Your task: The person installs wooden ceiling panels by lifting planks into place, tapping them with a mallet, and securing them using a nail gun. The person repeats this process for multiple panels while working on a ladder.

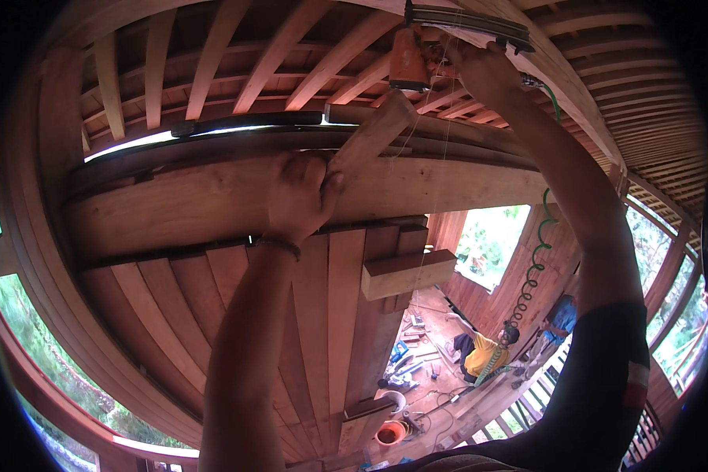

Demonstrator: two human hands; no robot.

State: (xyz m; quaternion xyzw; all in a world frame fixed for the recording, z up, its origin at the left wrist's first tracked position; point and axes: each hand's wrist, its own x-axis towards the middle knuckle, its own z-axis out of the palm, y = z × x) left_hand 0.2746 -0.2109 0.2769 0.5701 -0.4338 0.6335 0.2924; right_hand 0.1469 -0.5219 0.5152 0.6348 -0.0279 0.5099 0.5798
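Note:
My left hand [297,195] is closed round the lower end of a short wooden block [376,135], in front of a long horizontal beam [440,182]. The block slants up to the right. Raised overhead, my right hand [486,72] grips a nail gun [408,61] with an orange body and a long dark magazine. The gun's orange end is right by the block's upper end; whether they touch, I cannot tell. Part of the gun's handle is hidden by my fingers. Thin strings hang down beside the gun.
Upright planks [315,315] form a wall under the beam, with a wood offcut [407,275] jutting out. A coiled green air hose [531,275] hangs at right. Far below, a person in yellow [484,355] sits among tools and an orange bucket [390,433]; another wears blue [561,318].

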